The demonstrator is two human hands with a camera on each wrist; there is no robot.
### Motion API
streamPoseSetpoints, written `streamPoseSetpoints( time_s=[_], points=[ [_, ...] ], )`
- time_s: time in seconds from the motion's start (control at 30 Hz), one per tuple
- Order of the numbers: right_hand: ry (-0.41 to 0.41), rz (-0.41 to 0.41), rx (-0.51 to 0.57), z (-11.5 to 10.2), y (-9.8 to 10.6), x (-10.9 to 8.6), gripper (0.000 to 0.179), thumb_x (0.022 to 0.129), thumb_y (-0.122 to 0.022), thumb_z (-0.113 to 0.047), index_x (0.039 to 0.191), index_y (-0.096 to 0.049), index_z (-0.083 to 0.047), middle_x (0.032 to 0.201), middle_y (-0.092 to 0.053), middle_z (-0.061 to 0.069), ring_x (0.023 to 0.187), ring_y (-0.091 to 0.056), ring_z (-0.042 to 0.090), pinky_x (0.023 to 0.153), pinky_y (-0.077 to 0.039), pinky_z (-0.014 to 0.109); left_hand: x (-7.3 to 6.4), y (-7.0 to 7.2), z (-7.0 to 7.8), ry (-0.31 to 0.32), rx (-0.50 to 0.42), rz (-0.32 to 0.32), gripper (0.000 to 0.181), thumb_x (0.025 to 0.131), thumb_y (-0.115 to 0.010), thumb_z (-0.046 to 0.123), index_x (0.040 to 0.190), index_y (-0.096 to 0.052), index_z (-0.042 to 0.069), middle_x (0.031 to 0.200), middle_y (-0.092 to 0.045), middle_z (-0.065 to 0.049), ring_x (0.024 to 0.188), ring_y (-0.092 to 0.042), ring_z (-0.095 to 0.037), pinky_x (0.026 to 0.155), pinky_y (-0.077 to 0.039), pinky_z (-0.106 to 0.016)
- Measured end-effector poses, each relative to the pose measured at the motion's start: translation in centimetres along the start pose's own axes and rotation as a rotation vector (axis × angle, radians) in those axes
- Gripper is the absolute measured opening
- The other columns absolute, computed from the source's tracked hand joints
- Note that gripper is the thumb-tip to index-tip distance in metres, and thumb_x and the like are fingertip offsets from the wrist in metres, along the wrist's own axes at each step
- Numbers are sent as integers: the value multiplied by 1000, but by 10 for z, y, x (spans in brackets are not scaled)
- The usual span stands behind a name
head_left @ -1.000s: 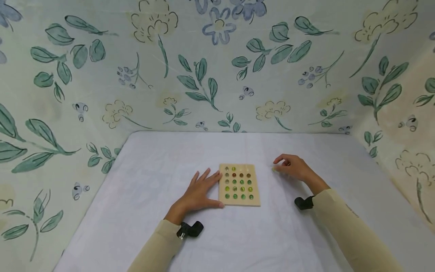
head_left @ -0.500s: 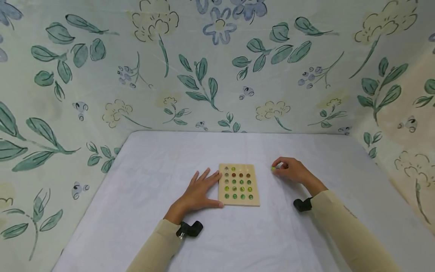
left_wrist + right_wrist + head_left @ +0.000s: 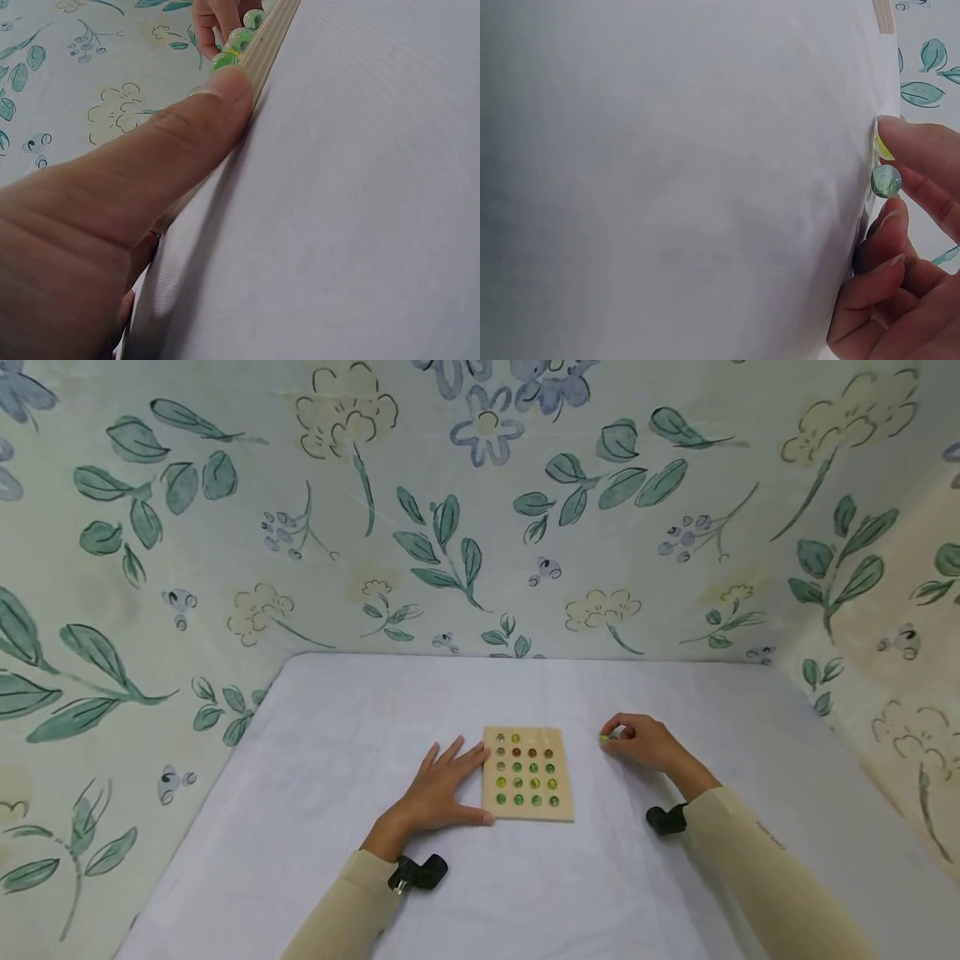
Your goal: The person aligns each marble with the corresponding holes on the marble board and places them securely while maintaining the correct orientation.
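Observation:
A square wooden board (image 3: 526,775) lies on the white cloth, with rows of glass marbles (image 3: 535,783) set in its holes, mostly green and yellow, a few brownish-red. My left hand (image 3: 438,793) rests along the board's left side, fingers spread; in the left wrist view its thumb (image 3: 180,135) presses the wooden edge. To the right of the board, my right hand (image 3: 643,745) pinches a yellow marble (image 3: 885,148) between thumb and index finger. Close under it, a clear greenish marble (image 3: 886,181) sits between the thumb and the curled other fingers, low at the cloth.
White cloth (image 3: 360,718) covers the table on all sides of the board. Behind and beside it hangs a floral-printed sheet (image 3: 480,577). A small black camera (image 3: 666,820) sits at the right wrist, another camera (image 3: 429,872) at the left.
My right hand has come down slightly and toward me, its fingertips closing on the yellow marble, which now shows at the thumb. The left hand and board stay put. The head view tilts slightly.

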State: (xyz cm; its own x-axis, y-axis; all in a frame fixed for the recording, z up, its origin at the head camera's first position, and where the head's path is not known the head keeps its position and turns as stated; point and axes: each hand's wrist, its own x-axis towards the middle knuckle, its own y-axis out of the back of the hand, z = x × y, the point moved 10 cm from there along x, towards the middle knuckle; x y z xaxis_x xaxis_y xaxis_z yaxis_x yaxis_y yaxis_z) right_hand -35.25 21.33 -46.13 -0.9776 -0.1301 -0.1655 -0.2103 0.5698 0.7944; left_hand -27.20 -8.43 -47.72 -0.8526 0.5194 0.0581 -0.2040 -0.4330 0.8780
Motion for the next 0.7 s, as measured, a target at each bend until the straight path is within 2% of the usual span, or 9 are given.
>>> streamPoseSetpoints(
  time_s=[0.17, 0.33, 0.7],
  points=[
    [33, -1, 1, -1, -1, 0, 17, 89, -69, -20, 104, -66, -12, 76, -51, 5, 71, -46, 21, 58, -38, 29, -2, -2, -1, 4, 7, -8, 104, 72, -70, 68, 154, -27, 20, 158, -25, 6, 148, -7, -23, 117, 4, -49],
    [46, 13, -13, 0, 3, 1, 17, 89, -69, -21, 104, -67, -12, 75, -50, 5, 70, -46, 21, 58, -38, 30, 0, 0, 0, -8, 14, 10, 103, 72, -70, 68, 153, -28, 20, 158, -25, 6, 148, -7, -23, 117, 3, -50],
    [18, 19, -21, 3, 3, 3, 18, 89, -70, -22, 105, -67, -13, 77, -51, 6, 72, -46, 22, 58, -38, 30, 2, -3, -2, 6, 17, -1, 104, 72, -70, 68, 154, -27, 21, 158, -24, 7, 148, -6, -22, 117, 4, -49]
  ],
)
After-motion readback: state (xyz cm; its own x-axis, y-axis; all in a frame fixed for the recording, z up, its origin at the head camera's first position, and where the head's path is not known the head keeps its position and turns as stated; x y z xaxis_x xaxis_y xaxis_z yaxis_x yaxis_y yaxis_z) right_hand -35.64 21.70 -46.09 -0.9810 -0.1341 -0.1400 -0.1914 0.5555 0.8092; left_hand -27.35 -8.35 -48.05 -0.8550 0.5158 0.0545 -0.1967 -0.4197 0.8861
